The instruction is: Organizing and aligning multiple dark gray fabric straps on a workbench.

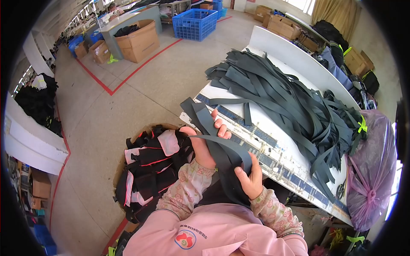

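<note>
A bundle of dark grey webbing straps point(226, 154) hangs between my hands in front of my chest. My left hand point(202, 150) is wrapped round the upper part, fingers curled on the far side, with the strap ends sticking up past them. Lower down and to the right, my right hand point(252, 180) grips the same straps, thumb lying across them. The straps bend over and drop toward my lap between the two hands. On the white table point(273, 123) to the right lies a large loose heap of similar straps point(277, 89), several trailing over toward its near edge.
Black and pink bags point(156, 158) fill a container at my left. A pink plastic sack point(371, 170) stands against the table's right end. Farther off are a blue crate point(195, 24), an open cardboard box point(137, 42) and red floor lines point(112, 91). Bags and cartons line the right wall.
</note>
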`<state>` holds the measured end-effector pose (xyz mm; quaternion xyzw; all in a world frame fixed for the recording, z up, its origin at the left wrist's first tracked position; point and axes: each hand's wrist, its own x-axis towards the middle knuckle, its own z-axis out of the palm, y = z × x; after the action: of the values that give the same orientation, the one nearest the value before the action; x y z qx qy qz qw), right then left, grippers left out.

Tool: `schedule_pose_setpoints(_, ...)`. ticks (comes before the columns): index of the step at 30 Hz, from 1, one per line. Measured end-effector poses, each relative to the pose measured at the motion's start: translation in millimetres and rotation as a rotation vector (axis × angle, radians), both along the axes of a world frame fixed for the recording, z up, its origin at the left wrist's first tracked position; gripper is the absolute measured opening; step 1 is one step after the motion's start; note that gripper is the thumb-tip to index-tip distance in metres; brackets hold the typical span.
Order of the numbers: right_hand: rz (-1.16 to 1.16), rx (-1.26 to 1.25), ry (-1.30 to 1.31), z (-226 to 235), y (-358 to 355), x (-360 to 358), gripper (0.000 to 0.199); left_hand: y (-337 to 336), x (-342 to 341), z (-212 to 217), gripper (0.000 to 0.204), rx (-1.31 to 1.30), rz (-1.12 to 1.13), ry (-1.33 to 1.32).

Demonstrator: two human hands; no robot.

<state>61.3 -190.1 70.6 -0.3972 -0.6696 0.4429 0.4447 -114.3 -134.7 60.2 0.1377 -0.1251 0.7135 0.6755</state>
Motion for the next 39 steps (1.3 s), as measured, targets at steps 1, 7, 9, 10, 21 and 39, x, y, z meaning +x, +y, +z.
schedule_pose_setpoints(1, 0.005, -0.088, -0.001, 4, -1, 3, 0.056, -1, 2, 0, 0.103, 0.000, -0.001, 0.000)
schedule_pose_setpoints(7, -0.022, 0.067, 0.188, 10, -2, 12, 0.061, 2, 5, -16, 0.078, -0.105, -0.131, -0.180)
schedule_pose_setpoints(9, -0.020, 0.070, 0.257, 23, 1, 11, 0.065, 2, 5, -22, 0.054, -0.156, -0.126, -0.110)
schedule_pose_setpoints(10, -0.026, 0.071, 0.258, 33, 4, 9, 0.065, 0, 8, -19, 0.054, -0.156, -0.132, -0.109)
schedule_pose_setpoints(21, -0.115, 0.181, 0.129, 63, 30, 6, 0.061, 0, 14, -17, 0.045, -0.319, -0.128, -0.017)
schedule_pose_setpoints(39, 0.052, 0.138, -0.565, 29, 11, 16, 0.065, -8, 7, 11, 0.048, -0.176, 0.285, 0.597)
